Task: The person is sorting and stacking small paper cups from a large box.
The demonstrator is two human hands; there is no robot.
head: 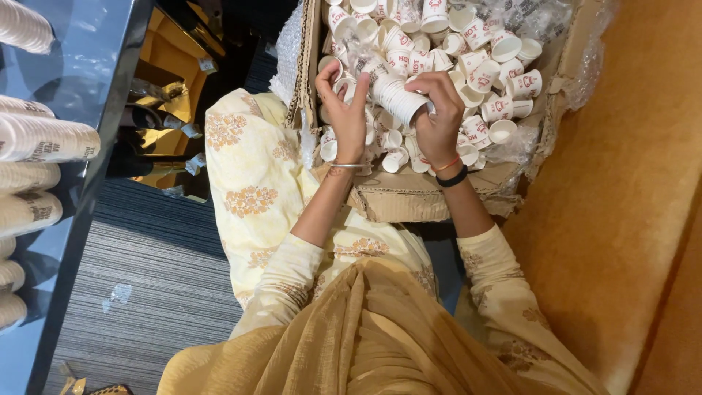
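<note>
1. The orange couch [629, 219] fills the space to the right of the cardboard box [409, 197], pressed against the box's side.
2. The dark table [80, 110] stands well to the left of the box, and long stacks of paper cups [44, 139] lie on their sides along its left edge.
3. The cardboard box sits open just beyond your lap, full of loose white paper cups [497, 80] with red print, with clear plastic wrap [585, 73] bunched at its right wall.
4. Your right hand [439, 110] is inside the box, fingers closed around the open end of a nested cup stack [391, 91] that lies tilted over the loose cups.
5. Your left hand [347, 102] is also inside the box, fingers curled against the stack's left side, gripping it there.
</note>
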